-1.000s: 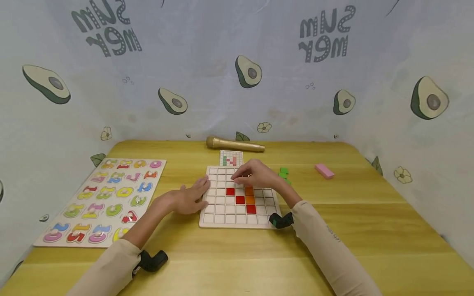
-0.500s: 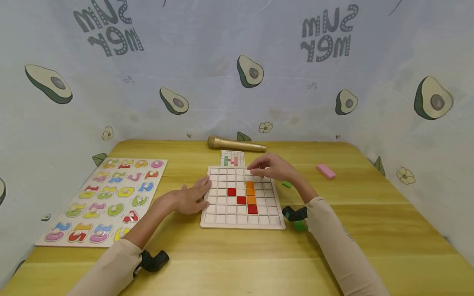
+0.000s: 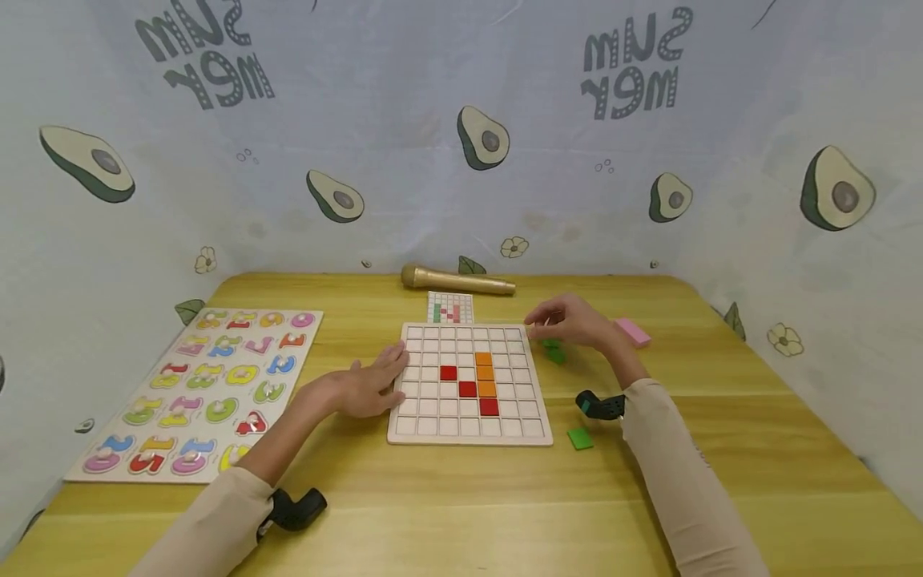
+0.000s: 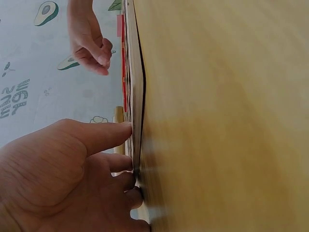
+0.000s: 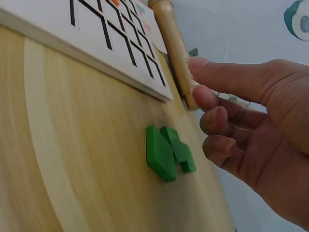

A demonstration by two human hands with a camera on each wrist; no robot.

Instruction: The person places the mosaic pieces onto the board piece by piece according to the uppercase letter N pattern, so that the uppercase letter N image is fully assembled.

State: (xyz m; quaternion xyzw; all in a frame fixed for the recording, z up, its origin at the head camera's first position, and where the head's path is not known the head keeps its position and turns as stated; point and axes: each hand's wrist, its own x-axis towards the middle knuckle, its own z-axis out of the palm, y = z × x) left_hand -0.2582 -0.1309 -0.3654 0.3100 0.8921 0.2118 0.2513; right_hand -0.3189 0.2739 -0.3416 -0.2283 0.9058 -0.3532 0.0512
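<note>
Green tiles [image 5: 161,154] lie by the far right corner of the board [image 3: 429,407]; the right hand [image 3: 573,322] hovers nearby, loosely curled; the left hand [image 3: 369,390], relaxed, touches the board's left edge.

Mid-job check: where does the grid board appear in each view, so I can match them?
Head: board at the centre, just below the middle.
Left wrist: board edge-on, a narrow strip from the top edge down to the left hand.
Right wrist: board upper left, cut off by the frame.
Shared landmark: gold microphone, partly hidden in left wrist.
</note>
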